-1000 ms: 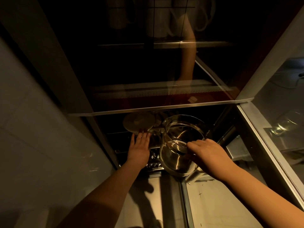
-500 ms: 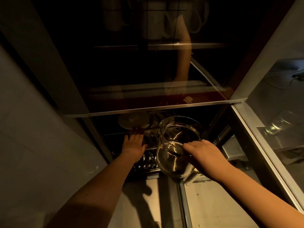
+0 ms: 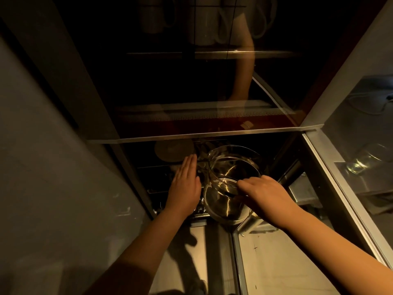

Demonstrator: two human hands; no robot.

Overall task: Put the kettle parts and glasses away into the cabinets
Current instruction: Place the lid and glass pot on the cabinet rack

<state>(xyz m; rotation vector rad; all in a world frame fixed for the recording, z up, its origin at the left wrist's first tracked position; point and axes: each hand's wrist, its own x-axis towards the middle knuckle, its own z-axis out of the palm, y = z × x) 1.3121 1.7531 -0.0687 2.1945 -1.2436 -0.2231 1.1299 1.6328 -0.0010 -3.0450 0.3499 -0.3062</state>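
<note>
Inside the low cabinet, the glass kettle (image 3: 231, 179) is being seated: right hand (image 3: 270, 196) grips its rim, left hand (image 3: 186, 186) rests flat-fingered beside it. Left of the kettle lies a round lid (image 3: 173, 151). Next, judged: release and withdraw.

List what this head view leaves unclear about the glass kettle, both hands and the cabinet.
- Right hand: its fingertips curl over the glass kettle; the grip point is hidden.
- Kettle base: covered by the right wrist.
- Left hand: flat and open; darkness hides whether it touches the rack.
- Round lid: dim, details unreadable.
- Mugs: seen only through dark glass.
</note>
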